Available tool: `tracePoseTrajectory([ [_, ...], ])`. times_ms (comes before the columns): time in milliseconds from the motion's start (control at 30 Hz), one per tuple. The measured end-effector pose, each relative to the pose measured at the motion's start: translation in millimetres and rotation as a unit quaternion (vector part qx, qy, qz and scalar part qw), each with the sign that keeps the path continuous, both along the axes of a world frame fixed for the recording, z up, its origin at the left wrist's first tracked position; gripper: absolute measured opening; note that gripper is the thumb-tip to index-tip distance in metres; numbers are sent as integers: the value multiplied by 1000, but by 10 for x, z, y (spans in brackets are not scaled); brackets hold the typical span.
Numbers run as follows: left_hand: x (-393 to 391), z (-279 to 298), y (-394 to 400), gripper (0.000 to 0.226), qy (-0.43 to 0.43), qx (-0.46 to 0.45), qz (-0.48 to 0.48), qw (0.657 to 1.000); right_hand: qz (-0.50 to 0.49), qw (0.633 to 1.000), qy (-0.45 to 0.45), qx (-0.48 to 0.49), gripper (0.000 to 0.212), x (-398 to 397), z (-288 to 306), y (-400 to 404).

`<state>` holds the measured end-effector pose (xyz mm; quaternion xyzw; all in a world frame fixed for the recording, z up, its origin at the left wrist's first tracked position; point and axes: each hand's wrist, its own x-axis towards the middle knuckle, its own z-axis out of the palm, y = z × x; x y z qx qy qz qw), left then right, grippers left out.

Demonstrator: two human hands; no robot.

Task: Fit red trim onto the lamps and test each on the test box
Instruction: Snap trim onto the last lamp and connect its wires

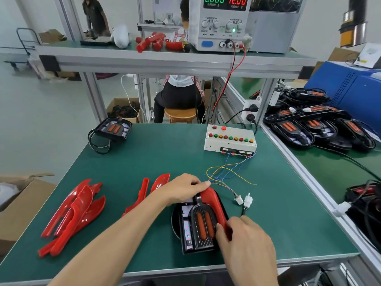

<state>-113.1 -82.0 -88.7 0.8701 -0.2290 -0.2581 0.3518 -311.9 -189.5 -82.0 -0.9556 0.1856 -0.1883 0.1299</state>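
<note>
Fingers (pixel 199 183) of both hands pinch the red trim (pixel 213 204) (partly hidden) against the lamp (pixel 199 228).

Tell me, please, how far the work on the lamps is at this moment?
Done, it seems: one lamp lies set aside at the table's far left. In hand: the left hand and right hand press a red trim piece onto the lamp in front; its connector lies unplugged, so the test on the test box is not yet done. Left: loose trims and a lamp pile on the right.
</note>
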Motion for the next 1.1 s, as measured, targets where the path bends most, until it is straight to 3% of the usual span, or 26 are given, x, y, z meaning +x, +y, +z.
tracePoseTrajectory([
  [300,-59,16,89,50,35,-88,22,995,41,988,-141,-44,19,-87,-352,-173],
  [433,-78,12,107,48,52,-128,36,990,46,981,-186,-42,41,-85,-417,-211],
  [667,-96,27,140,66,75,-166,47,982,72,971,-216,-68,39,-138,-491,-226],
  [833,-93,17,148,60,69,-170,49,982,75,970,-214,-90,37,-141,-498,-221],
  [967,-89,18,159,47,57,-165,56,983,66,977,-196,-56,46,-184,-540,-181],
  [1033,-88,25,168,36,53,-166,65,983,59,982,-176,18,53,-224,-550,-116],
  [1100,-89,39,168,30,48,-169,71,982,37,977,-163,133,39,-252,-543,-40],
])
